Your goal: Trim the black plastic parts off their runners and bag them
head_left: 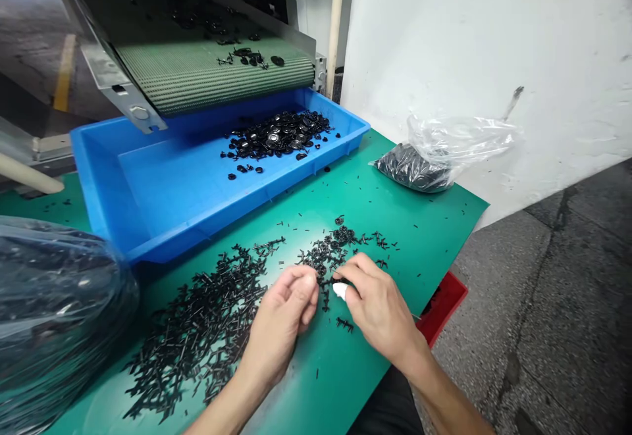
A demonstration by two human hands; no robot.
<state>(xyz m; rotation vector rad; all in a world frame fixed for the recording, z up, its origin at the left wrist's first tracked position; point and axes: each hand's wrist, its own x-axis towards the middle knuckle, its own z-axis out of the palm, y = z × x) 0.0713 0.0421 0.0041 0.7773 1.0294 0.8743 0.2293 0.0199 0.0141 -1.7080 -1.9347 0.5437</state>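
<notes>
Over the green table (345,382), my left hand (284,313) has its fingers curled together; whatever they hold is too small to name. Close to its right, my right hand (372,300) has its thumb, with a white covering (340,289) on the tip, near the index finger above small black parts. A pile of round black pieces (328,247) lies just beyond both hands. Left of my left hand spreads a large heap of black branched pieces (202,326). One loose black piece (344,324) rests below my right hand.
A blue tray (168,185) with black round parts stands under a green conveyor belt (207,73). Filled plastic bags lie at the left (54,323) and back right (419,168). A red bin (444,307) is below the table's right edge.
</notes>
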